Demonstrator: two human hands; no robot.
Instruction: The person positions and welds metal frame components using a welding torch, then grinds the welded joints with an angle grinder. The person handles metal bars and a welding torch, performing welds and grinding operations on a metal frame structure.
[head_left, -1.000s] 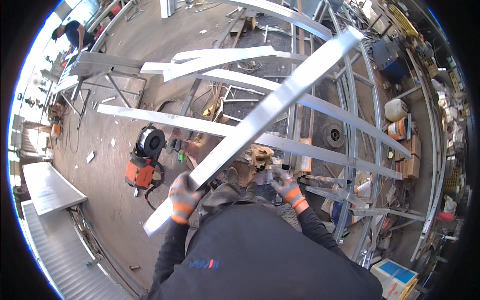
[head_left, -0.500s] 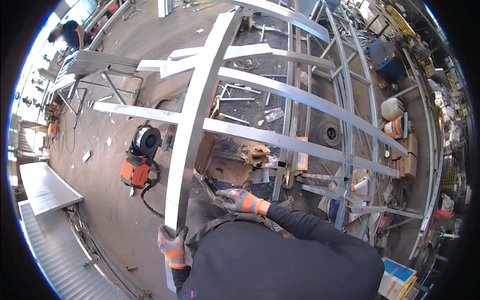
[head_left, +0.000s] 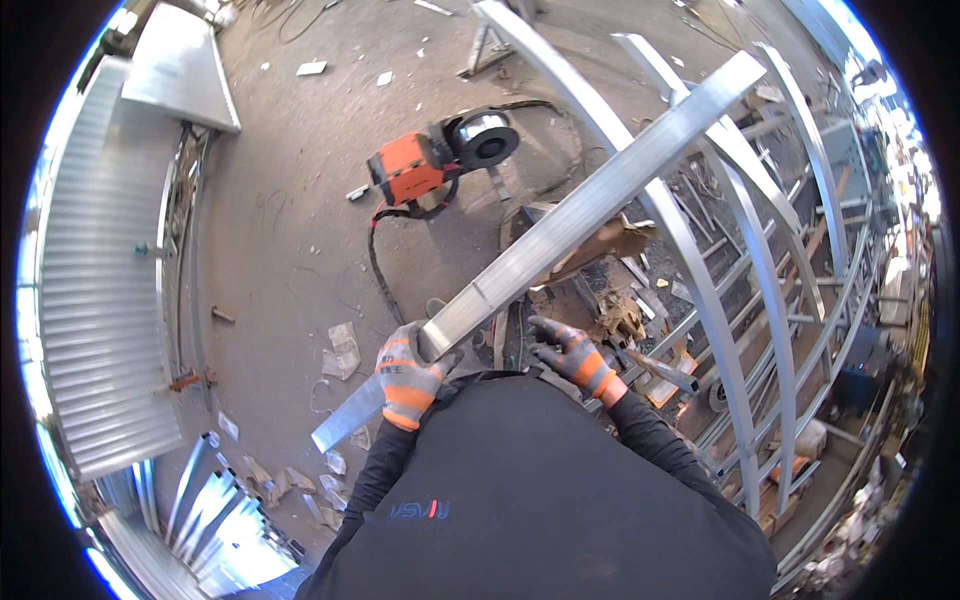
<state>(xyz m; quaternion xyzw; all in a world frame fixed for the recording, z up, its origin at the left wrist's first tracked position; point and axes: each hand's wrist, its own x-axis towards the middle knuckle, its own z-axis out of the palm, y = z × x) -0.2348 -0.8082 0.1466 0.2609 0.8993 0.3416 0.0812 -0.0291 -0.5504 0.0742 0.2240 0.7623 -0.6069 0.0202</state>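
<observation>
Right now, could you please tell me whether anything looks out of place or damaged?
Yes. Crumpled brown scraps lie beyond the right hand, and a crumpled pale sheet lies on the floor left of the left hand. Both look like stray litter.

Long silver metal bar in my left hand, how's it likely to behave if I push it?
The metal bar is probably stiff, since it reaches far beyond your left hand without visible bending. It may swing, with most of its length past the grip. Its shiny face could be slippery.
</observation>
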